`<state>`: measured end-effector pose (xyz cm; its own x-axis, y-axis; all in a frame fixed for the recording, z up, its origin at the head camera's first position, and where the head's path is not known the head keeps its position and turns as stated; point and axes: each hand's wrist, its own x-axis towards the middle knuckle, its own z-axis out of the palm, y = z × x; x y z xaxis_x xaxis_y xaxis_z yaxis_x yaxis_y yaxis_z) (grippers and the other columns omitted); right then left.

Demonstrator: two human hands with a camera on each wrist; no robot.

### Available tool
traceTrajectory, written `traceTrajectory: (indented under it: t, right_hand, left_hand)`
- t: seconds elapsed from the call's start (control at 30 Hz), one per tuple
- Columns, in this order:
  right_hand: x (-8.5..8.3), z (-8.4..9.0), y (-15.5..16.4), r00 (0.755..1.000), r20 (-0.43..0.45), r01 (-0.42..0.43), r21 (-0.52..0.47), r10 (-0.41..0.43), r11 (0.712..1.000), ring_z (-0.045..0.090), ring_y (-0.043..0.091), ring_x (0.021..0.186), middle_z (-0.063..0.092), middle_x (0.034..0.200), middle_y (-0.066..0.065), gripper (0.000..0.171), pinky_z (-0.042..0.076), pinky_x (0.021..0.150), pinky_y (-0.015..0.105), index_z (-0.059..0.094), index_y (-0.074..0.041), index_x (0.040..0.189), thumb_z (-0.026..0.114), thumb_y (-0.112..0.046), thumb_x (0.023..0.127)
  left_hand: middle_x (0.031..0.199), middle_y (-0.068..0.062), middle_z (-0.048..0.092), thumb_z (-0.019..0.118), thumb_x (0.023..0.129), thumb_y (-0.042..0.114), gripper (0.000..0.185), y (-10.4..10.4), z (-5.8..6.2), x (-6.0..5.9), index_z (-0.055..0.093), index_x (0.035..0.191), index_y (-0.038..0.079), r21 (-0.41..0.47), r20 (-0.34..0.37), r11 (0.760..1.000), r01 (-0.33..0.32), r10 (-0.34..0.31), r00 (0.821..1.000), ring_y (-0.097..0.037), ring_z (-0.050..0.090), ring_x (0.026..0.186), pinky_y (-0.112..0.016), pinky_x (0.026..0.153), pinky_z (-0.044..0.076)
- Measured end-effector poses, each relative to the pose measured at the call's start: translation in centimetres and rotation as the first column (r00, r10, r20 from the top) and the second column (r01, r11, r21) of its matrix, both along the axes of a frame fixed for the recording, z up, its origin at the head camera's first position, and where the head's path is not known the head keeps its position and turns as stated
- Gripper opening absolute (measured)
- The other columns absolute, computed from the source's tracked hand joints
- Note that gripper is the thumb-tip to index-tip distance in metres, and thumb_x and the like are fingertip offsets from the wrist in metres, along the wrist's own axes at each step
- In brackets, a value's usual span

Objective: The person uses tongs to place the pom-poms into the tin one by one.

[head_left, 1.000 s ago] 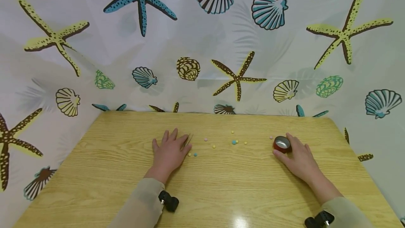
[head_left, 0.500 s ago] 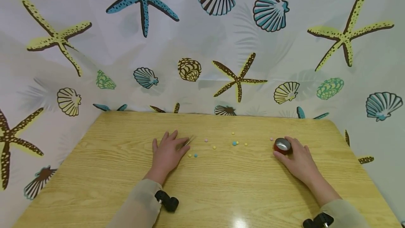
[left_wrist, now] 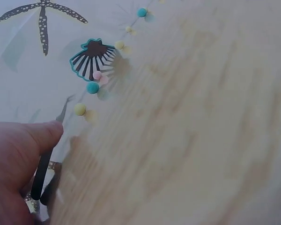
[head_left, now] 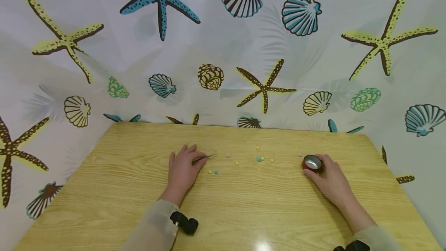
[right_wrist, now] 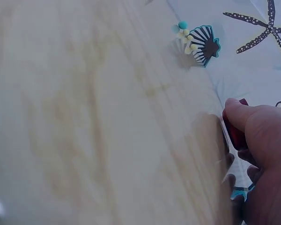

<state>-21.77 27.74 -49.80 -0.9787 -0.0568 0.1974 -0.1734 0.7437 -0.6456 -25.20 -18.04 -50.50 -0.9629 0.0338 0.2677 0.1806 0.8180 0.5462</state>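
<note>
My left hand (head_left: 184,169) pinches a pair of tweezers (left_wrist: 63,112) between thumb and fingers; their dark handles run back under the hand and the thin silvery tips point right. Just right of them on the table lie a yellow bead (head_left: 210,172), a blue bead (head_left: 216,172) and a pink bead (head_left: 228,155). At the right, my right hand (head_left: 331,177) grips a small round red cup (head_left: 312,163) with a silvery inside, thumb on the near side. In the right wrist view the thumb covers much of the red cup (right_wrist: 236,133).
More small beads lie between the hands: a larger blue bead (head_left: 259,159), several yellow ones such as a yellow bead (head_left: 237,163), and a pink bead (head_left: 300,154) by the cup. The wooden table (head_left: 244,204) ends at a patterned curtain (head_left: 209,104).
The tweezers have swung from pointing up and away to lying nearly level, tips to the right, as the left fingers drew together. The right hand and cup have barely moved.
</note>
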Motion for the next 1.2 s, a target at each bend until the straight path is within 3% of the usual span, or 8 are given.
traceTrajectory:
  t: [0.1,0.23,0.3,0.37,0.57,0.73,1.2]
  right_hand:
    - [0.3,0.1,-0.2,1.0,0.031,0.005,-0.023,-0.005,1.0,0.052,0.052,0.14,0.059,0.147,0.03,0.065,0.041,0.114,0.071,0.052,0.003,0.153,0.078,-0.036,0.107]
    - [0.6,0.3,-0.5,0.999,0.046,-0.007,-0.058,0.009,0.998,0.049,0.051,0.146,0.056,0.151,0.031,0.065,0.039,0.117,0.07,0.051,0.001,0.153,0.078,-0.037,0.107]
    - [0.7,0.3,-0.7,0.999,0.038,-0.017,-0.067,0.02,0.998,0.05,0.05,0.146,0.057,0.151,0.03,0.064,0.039,0.117,0.07,0.052,0.0,0.153,0.078,-0.036,0.107]
    - [0.8,0.3,-0.8,0.999,0.03,-0.025,-0.074,0.028,0.997,0.052,0.049,0.145,0.058,0.15,0.028,0.063,0.04,0.116,0.069,0.053,-0.001,0.152,0.078,-0.036,0.107]
    - [1.0,0.3,-0.9,0.999,0.037,-0.018,-0.085,0.021,0.996,0.053,0.047,0.144,0.059,0.151,0.025,0.062,0.041,0.115,0.069,0.053,-0.004,0.153,0.078,-0.038,0.106]
    - [1.1,0.3,-0.9,0.999,0.046,-0.022,-0.1,0.027,0.995,0.053,0.047,0.145,0.059,0.152,0.024,0.062,0.039,0.116,0.069,0.053,-0.006,0.154,0.077,-0.039,0.107]
    - [0.8,0.5,-0.8,0.993,0.096,-0.054,-0.098,0.064,0.994,0.048,0.046,0.148,0.059,0.154,0.021,0.061,0.036,0.118,0.071,0.06,-0.015,0.151,0.083,-0.043,0.101]
  left_hand:
    - [0.148,-0.02,0.068,0.079,0.105,0.02,0.017,0.0,0.0,0.0,0.083,0.12,0.012,0.06,-0.04,0.998,0.029,-0.027,0.999,-0.046,0.052,0.149,-0.07,0.128,0.02]
    - [0.127,-0.013,0.079,0.076,0.108,0.016,0.019,0.0,0.1,0.0,0.08,0.124,0.008,0.135,-0.065,0.989,0.054,-0.045,0.997,-0.037,0.071,0.126,-0.059,0.131,0.023]
    - [0.121,-0.011,0.081,0.075,0.108,0.017,0.02,0.0,0.1,0.0,0.079,0.126,0.008,0.161,-0.062,0.985,0.054,-0.044,0.997,-0.033,0.074,0.119,-0.057,0.132,0.023]
    - [0.119,-0.009,0.08,0.074,0.109,0.02,0.021,0.0,0.1,0.0,0.079,0.127,0.01,0.186,-0.045,0.981,0.046,-0.038,0.998,-0.032,0.073,0.115,-0.057,0.127,0.033]
    - [0.126,-0.01,0.076,0.073,0.111,0.028,0.026,-0.1,0.1,-0.1,0.079,0.132,0.014,0.316,0.033,0.948,0.023,-0.036,0.999,-0.029,0.071,0.119,-0.052,0.101,0.058]
    - [0.131,-0.009,0.077,0.078,0.107,0.028,0.026,-0.2,0.1,-0.2,0.081,0.129,0.014,0.411,0.058,0.912,0.009,-0.036,0.998,-0.028,0.071,0.126,-0.05,0.103,0.059]
    - [0.127,-0.009,0.077,0.082,0.104,0.022,0.024,-0.4,0.7,-0.4,0.082,0.126,0.013,0.408,0.093,0.913,0.014,-0.057,0.994,-0.028,0.072,0.121,-0.049,0.101,0.06]
